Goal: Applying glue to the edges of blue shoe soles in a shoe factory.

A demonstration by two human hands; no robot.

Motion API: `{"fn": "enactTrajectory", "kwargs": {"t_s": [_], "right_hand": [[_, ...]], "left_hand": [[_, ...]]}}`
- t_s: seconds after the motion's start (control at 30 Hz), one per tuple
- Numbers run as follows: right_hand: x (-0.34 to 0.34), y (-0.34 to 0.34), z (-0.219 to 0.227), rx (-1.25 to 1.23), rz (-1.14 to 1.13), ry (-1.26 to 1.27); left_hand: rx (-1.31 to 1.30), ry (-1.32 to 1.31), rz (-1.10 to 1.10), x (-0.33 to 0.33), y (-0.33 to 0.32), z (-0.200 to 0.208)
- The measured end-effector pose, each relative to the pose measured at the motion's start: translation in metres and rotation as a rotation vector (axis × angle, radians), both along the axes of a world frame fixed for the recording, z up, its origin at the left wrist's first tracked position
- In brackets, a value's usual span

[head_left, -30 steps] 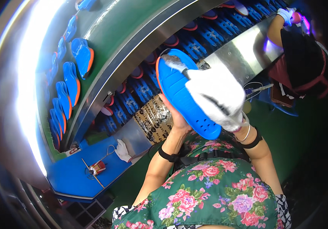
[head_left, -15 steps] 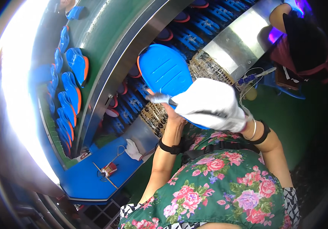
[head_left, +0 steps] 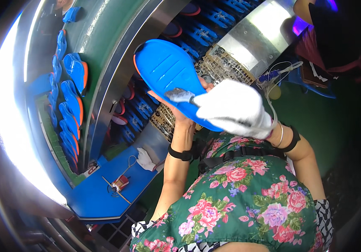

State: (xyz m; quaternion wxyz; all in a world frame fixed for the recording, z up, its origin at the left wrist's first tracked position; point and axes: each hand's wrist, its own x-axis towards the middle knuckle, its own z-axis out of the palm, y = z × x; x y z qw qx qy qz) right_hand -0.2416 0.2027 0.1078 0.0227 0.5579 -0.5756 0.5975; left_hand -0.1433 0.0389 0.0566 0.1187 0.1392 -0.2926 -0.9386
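A large blue shoe sole point(head_left: 163, 65) with an orange edge lies tilted across my hands, its grooved face up. My bare left hand point(head_left: 175, 111) grips it from below, with fingers along its left edge and fingertips showing at the far edge. My right hand point(head_left: 233, 107), in a white glove, is closed around a brush point(head_left: 179, 95) with grey bristles. The bristles are over the middle of the sole and appear to touch it. The glove hides the brush's handle and part of the sole's near end.
To the left, a green conveyor belt point(head_left: 98, 46) with a metal rim carries several blue soles point(head_left: 76, 71). A blue table point(head_left: 92, 199) below holds a small red container point(head_left: 121, 182) and a white glove point(head_left: 145, 159). Blue racks point(head_left: 201, 33) stand ahead. Another person point(head_left: 332, 42) is at upper right.
The brush has moved from the sole's left edge onto its middle. The sole has shifted slightly left and turned, and more of my left hand shows beneath it.
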Motion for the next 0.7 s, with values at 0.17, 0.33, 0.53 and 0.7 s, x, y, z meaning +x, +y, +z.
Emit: {"fn": "enactTrajectory", "kwargs": {"t_s": [0.17,0.33,0.53,0.7], "right_hand": [[0.010,0.006,-0.002,0.004,0.107,-0.204],[0.013,0.013,-0.003,0.018,-0.028,-0.014],[0.012,0.015,-0.005,0.008,0.055,-0.348],[0.028,0.017,-0.005,0.030,-0.020,-0.116]], "left_hand": [[0.106,0.195,0.010,-0.008,0.000,-0.004],[0.228,0.172,0.113,-0.013,0.001,0.000],[0.197,0.273,0.146,-0.016,-0.013,-0.021],[0.167,0.335,0.136,-0.021,-0.017,-0.030]]}}
